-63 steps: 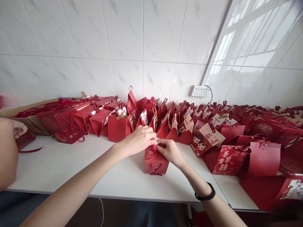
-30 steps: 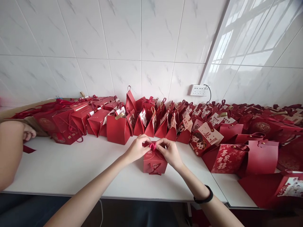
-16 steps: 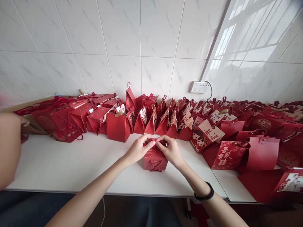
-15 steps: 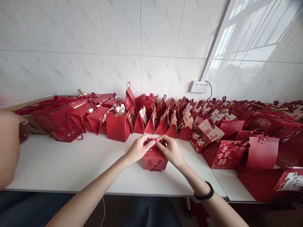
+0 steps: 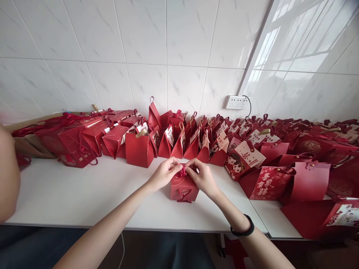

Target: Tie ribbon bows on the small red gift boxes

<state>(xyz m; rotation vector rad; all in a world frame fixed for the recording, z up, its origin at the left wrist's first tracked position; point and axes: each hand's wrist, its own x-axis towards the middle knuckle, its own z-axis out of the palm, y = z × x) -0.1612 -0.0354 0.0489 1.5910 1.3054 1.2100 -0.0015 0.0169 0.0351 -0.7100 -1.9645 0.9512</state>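
A small red gift box point(image 5: 185, 188) stands on the white table point(image 5: 112, 201) in front of me, with a twisted red cord handle point(image 5: 184, 196) hanging on its near side. A red ribbon bow point(image 5: 183, 171) sits on its top. My left hand point(image 5: 165, 173) pinches the ribbon from the left, thumb and fingers together. From the right, my right hand point(image 5: 200, 175) pinches the ribbon's other side. The fingertips partly hide the bow and the box's top.
Rows of red gift boxes point(image 5: 139, 149) line the wall side, and more boxes point(image 5: 270, 183) crowd the right. A power strip point(image 5: 238, 102) is on the tiled wall. Another person's arm point(image 5: 8, 175) reaches in at the left edge.
My hands have drawn slightly apart, so more of the red bow shows between the fingertips. The other person's arm at the left has shifted left, its hand no longer in sight.
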